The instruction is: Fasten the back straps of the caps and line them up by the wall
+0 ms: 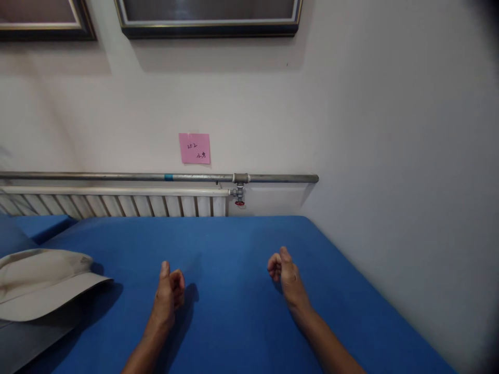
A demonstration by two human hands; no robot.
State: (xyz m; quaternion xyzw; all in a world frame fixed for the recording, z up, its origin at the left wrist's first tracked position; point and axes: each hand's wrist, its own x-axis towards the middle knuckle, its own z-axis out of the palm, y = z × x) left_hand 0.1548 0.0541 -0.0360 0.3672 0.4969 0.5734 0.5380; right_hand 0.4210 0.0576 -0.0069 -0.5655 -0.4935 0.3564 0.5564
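My left hand [167, 293] is held over the blue-covered surface [230, 322], left of the middle. Its thumb points up and its fingers curl in toward the palm, with nothing in them. On the right, my right hand [287, 275] mirrors it, thumb raised and fingers curled, also holding nothing. A wide gap separates the two hands. A beige hat-like fabric item [47, 283] with a broad brim lies at the left edge, nearest my left hand but apart from it. Its left side is cut off by the frame.
Behind the surface runs a metal pipe [202, 177] with a red-handled valve [239, 202] above a white radiator [156, 203]. A pink note [195, 148] is stuck on the wall [390, 130]. Above hang a framed picture [210, 28] and another frame [47, 34]. Grey material [35, 343] lies below the beige item.
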